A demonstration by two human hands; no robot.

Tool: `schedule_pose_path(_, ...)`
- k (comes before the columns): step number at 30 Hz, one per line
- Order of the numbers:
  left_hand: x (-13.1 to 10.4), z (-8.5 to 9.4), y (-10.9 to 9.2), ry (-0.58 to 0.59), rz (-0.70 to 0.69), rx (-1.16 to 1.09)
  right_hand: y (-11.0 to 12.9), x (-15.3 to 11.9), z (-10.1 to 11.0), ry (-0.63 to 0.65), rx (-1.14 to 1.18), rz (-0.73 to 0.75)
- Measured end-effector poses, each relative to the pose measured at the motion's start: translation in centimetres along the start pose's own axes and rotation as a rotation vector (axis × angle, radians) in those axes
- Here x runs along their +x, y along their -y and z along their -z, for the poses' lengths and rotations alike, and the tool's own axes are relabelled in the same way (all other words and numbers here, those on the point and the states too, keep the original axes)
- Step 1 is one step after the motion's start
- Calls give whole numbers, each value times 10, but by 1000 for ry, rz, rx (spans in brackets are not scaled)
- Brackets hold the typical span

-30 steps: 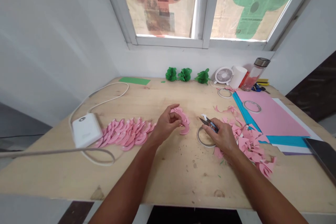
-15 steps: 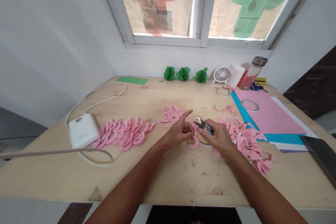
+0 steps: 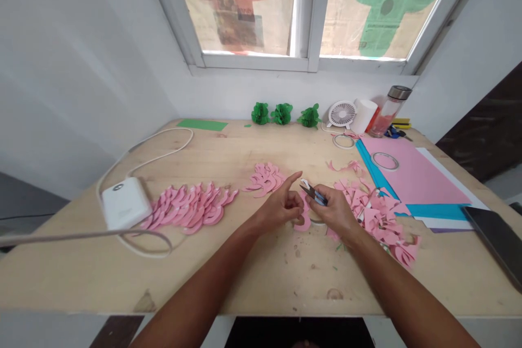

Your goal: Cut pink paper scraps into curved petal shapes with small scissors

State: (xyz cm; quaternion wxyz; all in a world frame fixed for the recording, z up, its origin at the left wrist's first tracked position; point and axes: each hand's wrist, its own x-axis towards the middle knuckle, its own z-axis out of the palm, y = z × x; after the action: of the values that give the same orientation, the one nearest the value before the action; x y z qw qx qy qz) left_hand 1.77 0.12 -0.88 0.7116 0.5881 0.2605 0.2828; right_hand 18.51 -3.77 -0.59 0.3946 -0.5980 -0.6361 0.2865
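The bench (image 3: 261,277) is spread with paper, and its right side is taken up by a pink sheet (image 3: 424,174) laid over a blue sheet (image 3: 432,211), with a dark flat device (image 3: 493,244) beside them. A heap of pink scraps (image 3: 379,217) is crowded close against the right forearm. Far to the left, overlapping pink cutouts (image 3: 190,206) are flanked by a white box (image 3: 126,204), in front of which a cable (image 3: 61,237) is stretched. The hands are held near each other, apart: a curved pink piece (image 3: 304,224) is pinched in the left hand (image 3: 283,206), while small scissors (image 3: 313,194) are gripped by the right hand (image 3: 336,209), their blades pointed toward the piece. The back edge is lined with a bottle (image 3: 389,114), a fan (image 3: 341,114) and three green paper balls (image 3: 281,114). A smaller pink cluster (image 3: 264,178) is set beyond the left hand. A ring (image 3: 318,222) is partly covered by the right hand.
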Motion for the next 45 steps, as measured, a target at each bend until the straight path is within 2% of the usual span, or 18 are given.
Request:
schedule_pose_path(3,1,-1,-1,-14,1,-8,0,0,1,-4,3,0)
schedule_pose_path(7,4,-3,-7,-94,14,20,1,-1,2,-31,17,14)
schedule_pose_path(12,7,-12,-17,-181,115,77,1,-2,3,-77,-7,25)
schedule_pose_path(18,13,-21,-11,-274,68,5,0,-2,5,-86,-49,30)
schedule_pose_path(21,15,-20,-4,-284,44,-43,3,-2,6,-101,-95,23)
schedule_pose_path(26,15,-15,2,-225,16,-90,7,-3,6,-82,-125,39)
schedule_pose_path(33,13,-16,-1,-307,46,-79,7,-3,3,-50,-178,34)
schedule_pose_path(39,10,-16,-3,-460,-47,-158,5,-3,3,-52,-278,46)
schedule_pose_path(42,8,-16,-6,-536,-117,-124,3,-2,5,-69,-332,58)
schedule_pose_path(45,8,-16,-9,-553,-161,-74,3,-2,6,-71,-381,72)
